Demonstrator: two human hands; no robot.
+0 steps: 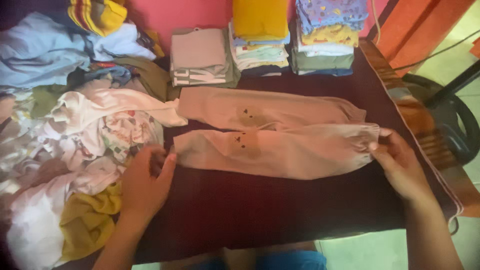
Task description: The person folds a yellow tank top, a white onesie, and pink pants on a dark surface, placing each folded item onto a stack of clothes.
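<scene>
Both hands pinch opposite ends of a small pair of pale pink cloth trousers point(272, 135) lying flat across a dark maroon cloth-covered table point(260, 210). On the left, the left hand point(145, 182) has its fingers closed over the cuff end of the nearer leg, just where the trousers meet the heap of clothes. On the right, the right hand point(400, 165) grips the gathered waistband between thumb and fingers, close to the table's right edge. The trousers run left to right, their two legs side by side and slightly apart, each bearing a small brownish bear-like patch near the middle.

Nearest the person, a strip of blue clothing point(280, 261) shows at the bottom edge. Beside the left hand lies a crumpled mustard-yellow garment point(87, 220), part of a loose heap of unfolded white, printed and light blue clothes point(75, 125) that covers the left side of the table and touches the trousers' far leg.

Beyond the trousers, along the far edge, stand three neat stacks: a folded grey garment point(200, 57) on a low stack, a middle stack topped by a folded yellow cloth point(260, 17), and a taller stack of patterned blue, yellow and olive pieces point(327, 35). Behind them rises a pink wall point(185, 15). To the right, off the table, a black round object point(457, 125) rests on the pale floor.
</scene>
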